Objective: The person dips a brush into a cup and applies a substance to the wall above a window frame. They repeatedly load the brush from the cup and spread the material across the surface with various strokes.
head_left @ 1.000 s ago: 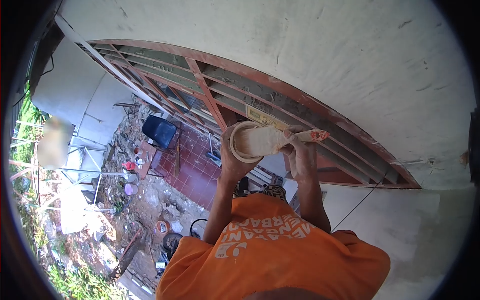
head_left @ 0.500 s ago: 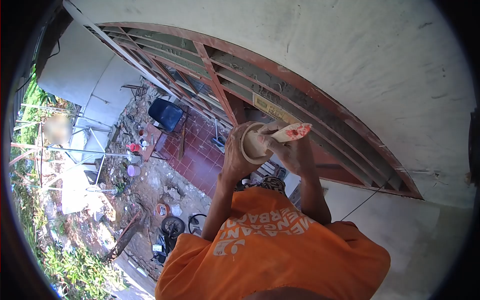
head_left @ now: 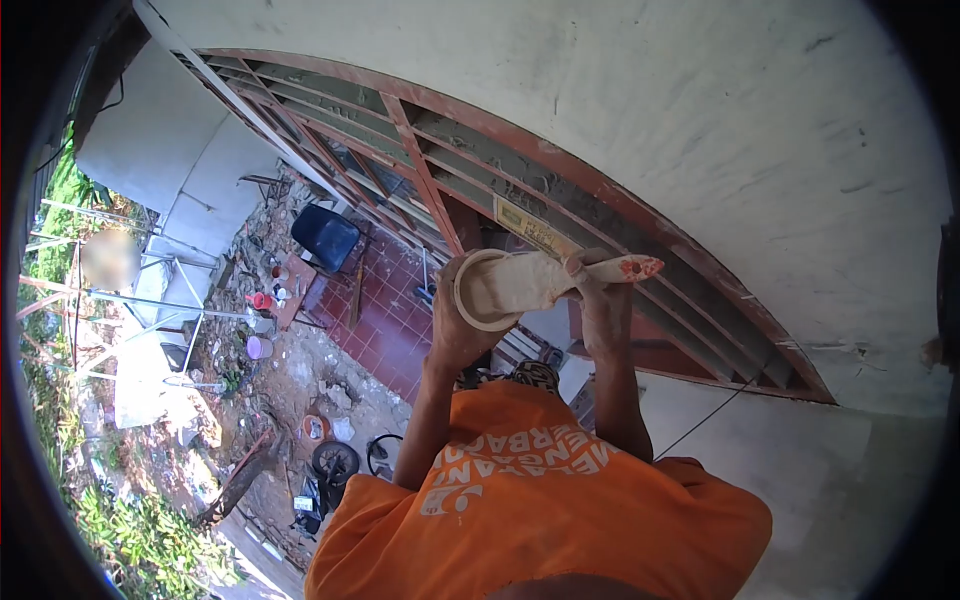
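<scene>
Gripping round tub (head_left: 474,302) in left hand (head_left: 450,325), with fingers wrapped around its wall. Pinching flat paintbrush (head_left: 540,283) near its handle in right hand (head_left: 606,315), between closed fingers, with bristles at tub's mouth. Positioned before slatted window frame (head_left: 420,165).

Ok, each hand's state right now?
Left hand: closed around a round container.
Right hand: closed on a flat paintbrush, wide end at the container's mouth.

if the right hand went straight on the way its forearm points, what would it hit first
Probably the slatted arched frame beyond the right hand, though depth is hard to judge from one view.
</scene>
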Demonstrator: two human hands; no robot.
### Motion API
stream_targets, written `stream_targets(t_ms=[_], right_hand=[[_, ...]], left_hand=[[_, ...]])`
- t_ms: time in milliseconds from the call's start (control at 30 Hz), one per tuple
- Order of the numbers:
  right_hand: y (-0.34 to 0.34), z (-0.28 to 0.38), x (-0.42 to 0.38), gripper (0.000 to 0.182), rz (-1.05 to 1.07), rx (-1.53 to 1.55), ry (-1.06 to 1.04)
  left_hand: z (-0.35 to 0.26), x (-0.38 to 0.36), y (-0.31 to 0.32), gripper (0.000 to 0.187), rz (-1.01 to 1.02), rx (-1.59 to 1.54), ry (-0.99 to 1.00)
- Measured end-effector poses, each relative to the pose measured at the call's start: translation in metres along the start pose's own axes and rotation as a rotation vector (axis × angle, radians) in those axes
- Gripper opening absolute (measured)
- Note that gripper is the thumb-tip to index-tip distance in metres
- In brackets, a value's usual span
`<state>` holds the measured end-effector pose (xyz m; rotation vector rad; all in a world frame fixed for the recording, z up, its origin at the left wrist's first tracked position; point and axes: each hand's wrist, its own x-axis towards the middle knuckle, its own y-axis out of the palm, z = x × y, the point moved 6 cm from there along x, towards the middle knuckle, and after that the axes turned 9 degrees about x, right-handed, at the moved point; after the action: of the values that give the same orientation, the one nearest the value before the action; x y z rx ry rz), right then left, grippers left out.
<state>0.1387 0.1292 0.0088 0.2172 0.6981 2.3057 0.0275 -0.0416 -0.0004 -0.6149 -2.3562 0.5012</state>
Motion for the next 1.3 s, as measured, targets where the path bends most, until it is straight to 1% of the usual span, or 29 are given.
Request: stream_targets(t_ms=[67, 100, 133, 200, 233, 267, 300, 333, 400, 467, 500, 533, 567, 600, 667, 700, 733, 800, 833, 867, 900, 933, 967, 1033, 1067, 1133, 1233, 1267, 1300], right_hand=[[0.003, 0.017, -0.009, 0.016, 0.160, -0.384, -0.258], [0.004, 0.021, -0.015, 0.016, 0.172, -0.435, -0.190], [0.006, 0.024, -0.022, 0.015, 0.181, -0.486, -0.123], [0.022, 0.045, -0.026, 0.018, 0.391, -0.534, -0.520], [0.026, 0.055, -0.032, 0.020, 0.416, -0.631, -0.555], [0.029, 0.060, -0.038, 0.022, 0.427, -0.656, -0.508], [0.029, 0.062, -0.043, 0.023, 0.418, -0.683, -0.528], [0.028, 0.064, -0.048, 0.024, 0.405, -0.712, -0.548], [0.028, 0.075, -0.059, 0.026, 0.377, -0.868, -0.453], [0.016, 0.071, -0.066, 0.029, 0.397, -0.888, -0.487], [0.003, 0.066, -0.066, 0.030, 0.437, -0.910, -0.590], [-0.001, 0.068, -0.070, 0.029, 0.457, -0.845, -0.630], [-0.013, 0.062, -0.071, 0.023, 0.467, -0.815, -0.440], [-0.020, 0.063, -0.074, 0.023, 0.437, -0.831, -0.474], [-0.021, 0.071, -0.079, 0.021, 0.510, -0.795, -0.622], [-0.019, 0.077, -0.085, 0.026, 0.568, -0.847, -0.654], [-0.022, 0.083, -0.089, 0.026, 0.545, -0.863, -0.682], [-0.033, 0.076, -0.092, 0.025, 0.476, -0.802, -0.524], [-0.045, 0.071, -0.091, 0.025, 0.403, -0.700, -0.355], [-0.048, 0.074, -0.095, 0.025, 0.387, -0.705, -0.378], [-0.057, 0.073, -0.094, 0.026, 0.273, -0.734, -0.274], [-0.067, 0.070, -0.095, 0.027, 0.158, -0.754, -0.168], [-0.070, 0.072, -0.097, 0.027, 0.142, -0.752, -0.188], [-0.084, 0.073, -0.096, 0.030, 0.051, -0.509, -0.201], [-0.088, 0.072, -0.096, 0.030, 0.043, -0.506, -0.214], [-0.104, 0.071, -0.100, 0.029, -0.109, -0.294, -0.214], [-0.103, 0.083, -0.115, 0.027, -0.106, -0.316, -0.323], [-0.108, 0.085, -0.118, 0.027, -0.104, -0.317, -0.327], [-0.107, 0.088, -0.121, 0.029, -0.055, -0.571, -0.372]], left_hand=[[-0.003, -0.001, 0.002, 0.087, 0.017, 0.014, -0.004], [-0.004, -0.003, 0.004, 0.087, 0.047, 0.040, -0.025], [-0.008, -0.004, 0.003, 0.087, 0.032, 0.032, 0.003], [-0.016, -0.005, 0.008, 0.084, 0.086, 0.188, 0.044], [-0.020, -0.006, 0.011, 0.084, 0.066, 0.176, 0.083], [-0.020, -0.008, 0.016, 0.082, 0.081, 0.145, 0.056], [-0.019, -0.011, 0.022, 0.081, 0.099, 0.110, 0.032], [-0.023, -0.013, 0.025, 0.081, 0.085, 0.090, 0.072], [-0.018, -0.016, 0.035, 0.079, 0.151, 0.035, -0.039], [-0.038, -0.013, 0.035, 0.082, 0.105, 0.036, 0.112], [-0.041, -0.014, 0.038, 0.082, 0.061, -0.013, 0.162], [-0.042, -0.015, 0.041, 0.083, 0.022, -0.060, 0.208], [-0.044, -0.016, 0.046, 0.084, 0.048, -0.064, 0.226], [-0.045, -0.017, 0.050, 0.084, 0.073, -0.059, 0.240], [-0.049, -0.020, 0.058, 0.082, 0.092, -0.110, 0.266], [-0.048, -0.020, 0.063, 0.082, 0.128, -0.114, 0.235], [-0.046, -0.021, 0.070, 0.081, 0.164, -0.115, 0.202], [-0.045, -0.023, 0.080, 0.083, 0.169, -0.178, 0.214], [-0.049, -0.023, 0.082, 0.085, 0.147, -0.191, 0.227], [-0.053, -0.023, 0.083, 0.087, 0.127, -0.202, 0.238], [-0.058, -0.023, 0.084, 0.091, 0.147, -0.211, 0.269], [-0.061, -0.024, 0.088, 0.091, 0.156, -0.216, 0.292], [-0.063, -0.025, 0.093, 0.093, 0.149, -0.223, 0.290], [-0.060, -0.027, 0.102, 0.098, 0.148, -0.170, 0.295], [-0.062, -0.027, 0.106, 0.098, 0.152, -0.171, 0.309], [-0.063, -0.029, 0.114, 0.099, 0.223, -0.233, 0.291], [-0.076, -0.029, 0.112, 0.099, 0.204, -0.236, 0.301], [-0.074, -0.026, 0.115, 0.099, 0.200, -0.237, 0.305], [-0.073, -0.023, 0.123, 0.103, 0.235, -0.213, 0.335]])
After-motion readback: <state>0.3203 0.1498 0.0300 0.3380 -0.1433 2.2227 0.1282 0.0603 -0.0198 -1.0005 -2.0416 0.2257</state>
